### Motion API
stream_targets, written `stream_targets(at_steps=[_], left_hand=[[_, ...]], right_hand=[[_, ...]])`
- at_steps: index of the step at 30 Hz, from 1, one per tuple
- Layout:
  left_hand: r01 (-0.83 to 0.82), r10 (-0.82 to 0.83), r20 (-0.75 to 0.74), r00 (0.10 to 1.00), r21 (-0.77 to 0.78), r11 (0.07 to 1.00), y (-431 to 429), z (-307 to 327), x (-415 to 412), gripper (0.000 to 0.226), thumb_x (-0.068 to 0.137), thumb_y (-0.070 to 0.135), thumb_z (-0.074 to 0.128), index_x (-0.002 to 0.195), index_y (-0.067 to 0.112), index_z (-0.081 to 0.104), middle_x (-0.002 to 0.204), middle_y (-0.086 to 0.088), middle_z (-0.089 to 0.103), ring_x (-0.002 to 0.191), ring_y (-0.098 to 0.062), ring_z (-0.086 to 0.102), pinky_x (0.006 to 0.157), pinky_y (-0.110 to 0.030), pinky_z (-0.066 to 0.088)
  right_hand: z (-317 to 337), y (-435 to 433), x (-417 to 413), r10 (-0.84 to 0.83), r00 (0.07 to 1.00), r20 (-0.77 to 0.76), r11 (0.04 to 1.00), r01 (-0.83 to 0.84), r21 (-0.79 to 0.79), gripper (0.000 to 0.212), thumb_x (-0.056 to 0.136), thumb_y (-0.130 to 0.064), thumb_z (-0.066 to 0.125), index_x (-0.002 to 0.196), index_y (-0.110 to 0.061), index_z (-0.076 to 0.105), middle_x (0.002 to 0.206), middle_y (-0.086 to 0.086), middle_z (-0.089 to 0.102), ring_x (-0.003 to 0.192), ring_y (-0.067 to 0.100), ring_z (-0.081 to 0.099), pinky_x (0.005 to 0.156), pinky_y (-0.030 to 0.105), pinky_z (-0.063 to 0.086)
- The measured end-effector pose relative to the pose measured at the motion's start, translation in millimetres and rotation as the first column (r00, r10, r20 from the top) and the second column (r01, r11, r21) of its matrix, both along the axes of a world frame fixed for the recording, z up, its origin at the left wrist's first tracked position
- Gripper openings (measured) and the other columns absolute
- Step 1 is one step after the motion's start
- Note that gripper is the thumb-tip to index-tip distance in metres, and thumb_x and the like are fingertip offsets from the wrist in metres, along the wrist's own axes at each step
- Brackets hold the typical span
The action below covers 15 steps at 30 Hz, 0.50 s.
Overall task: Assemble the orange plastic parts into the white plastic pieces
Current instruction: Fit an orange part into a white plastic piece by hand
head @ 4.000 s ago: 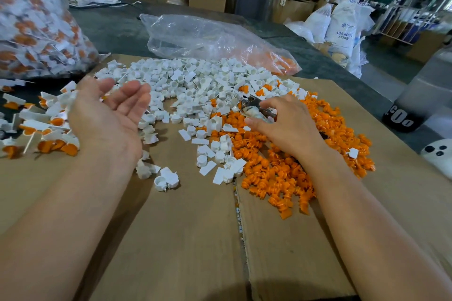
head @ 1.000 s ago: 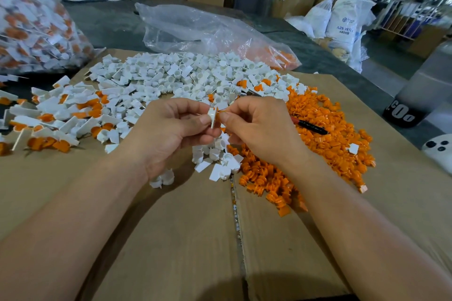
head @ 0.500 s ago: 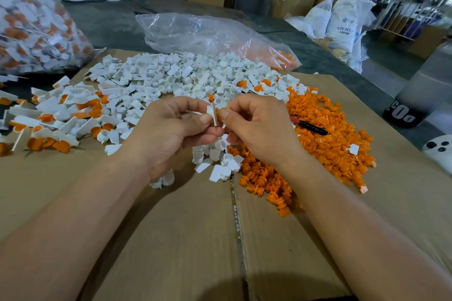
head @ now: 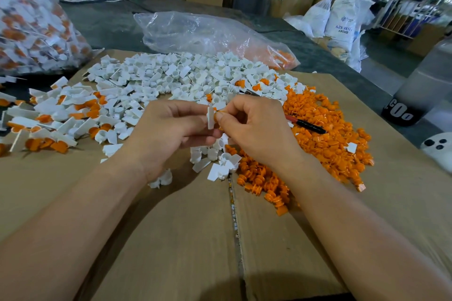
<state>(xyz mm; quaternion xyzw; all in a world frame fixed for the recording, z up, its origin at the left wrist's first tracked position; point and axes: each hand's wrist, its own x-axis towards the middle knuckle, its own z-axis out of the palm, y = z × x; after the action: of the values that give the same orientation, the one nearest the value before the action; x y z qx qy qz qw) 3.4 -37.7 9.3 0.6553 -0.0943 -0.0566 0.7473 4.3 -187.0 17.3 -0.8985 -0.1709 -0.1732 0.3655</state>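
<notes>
Above the cardboard, the left hand pinches a white piece; the right hand pinches an orange part, mostly hidden by fingertips.

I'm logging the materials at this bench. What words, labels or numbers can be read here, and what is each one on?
"ABS RESI", end hidden: on the white sack at the back right. The smaller line under it is too blurred to read.
"C0o", roughly, in large white characters: on the dark band of the grey container at the right edge.
The small mark on the cardboard box behind is too small to read.
</notes>
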Motion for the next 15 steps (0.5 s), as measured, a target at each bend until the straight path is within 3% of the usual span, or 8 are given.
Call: stream_targets(at_steps=[1,4,7,10,12,15], left_hand=[[0.023,-0.024,-0.024,0.999,-0.039,0.999,0.1,1.0,-0.2,0.009,0.074,0.004,0.066,0.074,0.008,0.073,0.075,-0.015,0.072,0.070,-0.021,0.071,0.060,-0.022,0.056],[0.020,-0.020,0.001,1.000,-0.005,1.000,1.2,1.3,-1.5,0.016,0.062,0.021,0.068,0.072,0.011,0.075,0.078,-0.015,0.073,0.072,-0.022,0.071,0.061,-0.021,0.056],[-0.019,0.020,-0.007,1.000,0.024,1.000,1.4,1.0,0.1,0.012,0.081,0.005,0.062,0.072,0.007,0.070,0.070,-0.013,0.071,0.067,-0.021,0.071,0.057,-0.020,0.056],[-0.006,0.007,-0.042,0.999,0.012,1.000,0.3,2.8,-0.2,0.019,0.085,-0.002,0.056,0.072,0.004,0.067,0.070,-0.013,0.070,0.068,-0.023,0.071,0.057,-0.021,0.057],[0.017,-0.017,-0.041,0.999,-0.014,1.000,0.4,3.7,-1.1,0.016,0.084,-0.001,0.057,0.074,0.005,0.067,0.073,-0.014,0.071,0.069,-0.024,0.071,0.057,-0.021,0.056],[0.006,-0.008,-0.038,0.999,-0.055,0.998,1.0,3.7,-2.0,0.012,0.086,0.000,0.056,0.083,0.008,0.064,0.072,-0.011,0.072,0.068,-0.022,0.071,0.056,-0.021,0.056]], right_hand=[[-0.6,-0.6,1.0,-0.006,1.000,0.004,1.000,0.006,0.011,0.022,0.085,-0.017,0.063,0.065,-0.011,0.058,0.045,-0.016,0.047,0.053,0.003,0.052,0.049,0.016,0.038],[-2.2,-0.8,2.7,0.021,1.000,-0.009,1.000,-0.021,0.005,0.021,0.085,-0.022,0.065,0.066,-0.018,0.057,0.053,-0.014,0.049,0.051,0.001,0.048,0.050,0.014,0.037],[-3.1,0.9,2.8,0.084,0.995,-0.051,0.995,-0.081,0.050,0.019,0.082,-0.025,0.068,0.066,-0.025,0.056,0.058,-0.012,0.054,0.056,0.004,0.053,0.055,0.023,0.045],[-3.7,0.8,2.4,0.145,0.989,0.009,0.975,-0.144,0.171,0.013,0.077,-0.023,0.072,0.079,-0.028,0.060,0.069,-0.012,0.057,0.059,0.001,0.054,0.056,0.016,0.046],[-3.9,0.1,2.7,0.159,0.983,0.086,0.971,-0.172,0.168,0.021,0.077,-0.021,0.071,0.096,-0.026,0.065,0.077,-0.015,0.056,0.066,0.000,0.055,0.062,0.012,0.044],[-4.9,-0.2,4.3,0.170,0.975,0.146,0.970,-0.191,0.149,0.024,0.076,-0.017,0.070,0.099,-0.019,0.068,0.081,-0.018,0.055,0.074,-0.004,0.053,0.067,0.009,0.042]])
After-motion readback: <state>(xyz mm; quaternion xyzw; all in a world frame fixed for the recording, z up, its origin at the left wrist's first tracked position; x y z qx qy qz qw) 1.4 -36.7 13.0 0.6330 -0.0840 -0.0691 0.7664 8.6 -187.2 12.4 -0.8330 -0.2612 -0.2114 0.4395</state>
